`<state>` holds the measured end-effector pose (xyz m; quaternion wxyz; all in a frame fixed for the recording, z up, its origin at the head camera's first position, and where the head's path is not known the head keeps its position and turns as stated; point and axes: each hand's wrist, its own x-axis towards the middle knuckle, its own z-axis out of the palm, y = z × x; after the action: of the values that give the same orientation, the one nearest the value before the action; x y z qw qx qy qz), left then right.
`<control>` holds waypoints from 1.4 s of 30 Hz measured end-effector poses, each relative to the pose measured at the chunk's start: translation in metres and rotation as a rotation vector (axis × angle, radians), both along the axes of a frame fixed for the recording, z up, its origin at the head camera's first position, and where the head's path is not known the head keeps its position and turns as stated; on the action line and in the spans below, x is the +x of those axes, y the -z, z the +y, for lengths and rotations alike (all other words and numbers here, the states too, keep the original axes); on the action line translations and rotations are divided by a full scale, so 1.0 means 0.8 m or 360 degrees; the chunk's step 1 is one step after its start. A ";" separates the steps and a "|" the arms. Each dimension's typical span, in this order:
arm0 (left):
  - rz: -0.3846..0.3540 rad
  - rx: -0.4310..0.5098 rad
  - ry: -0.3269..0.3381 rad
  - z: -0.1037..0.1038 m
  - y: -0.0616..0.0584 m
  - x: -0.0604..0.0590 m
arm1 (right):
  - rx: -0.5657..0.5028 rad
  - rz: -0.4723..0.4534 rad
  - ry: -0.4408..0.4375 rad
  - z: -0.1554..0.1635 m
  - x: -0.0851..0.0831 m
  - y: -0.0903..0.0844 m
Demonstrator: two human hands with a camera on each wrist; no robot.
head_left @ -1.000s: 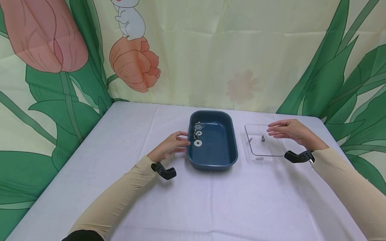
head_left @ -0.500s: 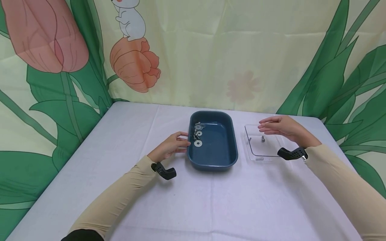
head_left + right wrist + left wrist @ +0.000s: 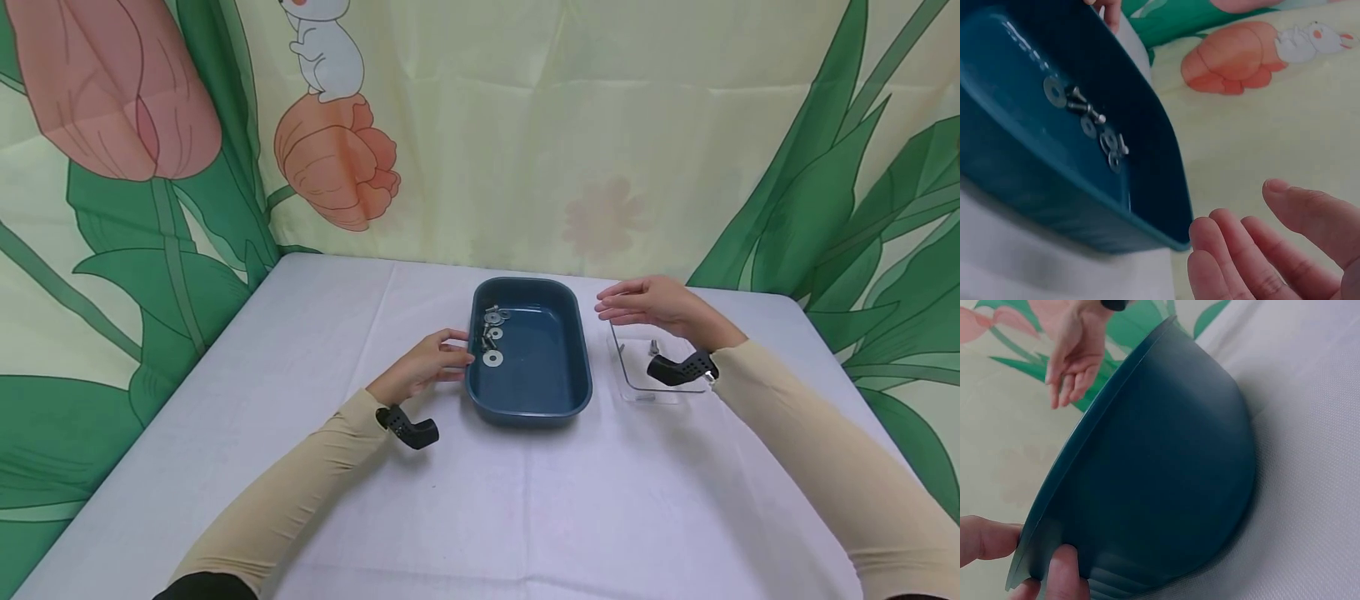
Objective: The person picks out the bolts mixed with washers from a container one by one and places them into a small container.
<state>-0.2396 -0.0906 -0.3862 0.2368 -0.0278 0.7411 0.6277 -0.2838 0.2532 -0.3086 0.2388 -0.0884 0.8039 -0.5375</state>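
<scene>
My left hand (image 3: 426, 363) gripped the blue tray's (image 3: 558, 398) nine o'clock rim; my right hand (image 3: 651, 304) hovered open at its two o'clock.

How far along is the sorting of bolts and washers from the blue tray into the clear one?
Early. The clear tray holds only a few small bolts. The right hand hangs empty between the trays, fingers straight, while the left hand holds the blue tray at its rim. A cluster of washers and bolts remains inside it.

no readable text, labels, numbers or signs anywhere
</scene>
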 end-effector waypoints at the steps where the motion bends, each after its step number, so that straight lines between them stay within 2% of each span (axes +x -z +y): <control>1: -0.0001 -0.0001 -0.0001 0.000 0.000 0.000 | 0.0012 0.0003 -0.0003 -0.005 -0.001 -0.001; 6: 0.0000 0.0002 -0.0009 -0.001 0.000 0.001 | 0.0100 0.0041 -0.0038 -0.030 -0.006 -0.003; 20: -0.0002 0.0015 -0.0001 -0.001 -0.001 0.001 | 0.0121 0.0038 -0.0102 -0.072 -0.023 0.005; 32: 0.0015 0.0036 0.0025 -0.003 0.003 0.001 | 0.0119 0.0004 -0.0059 -0.096 -0.032 0.020; 42: -0.0015 0.0031 -0.0004 -0.002 0.001 0.000 | 0.0070 -0.0069 -0.0064 -0.113 -0.034 0.034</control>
<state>-0.2400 -0.0921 -0.3872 0.2398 -0.0295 0.7337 0.6350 -0.3110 0.1631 -0.3359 0.2687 -0.0876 0.8083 -0.5166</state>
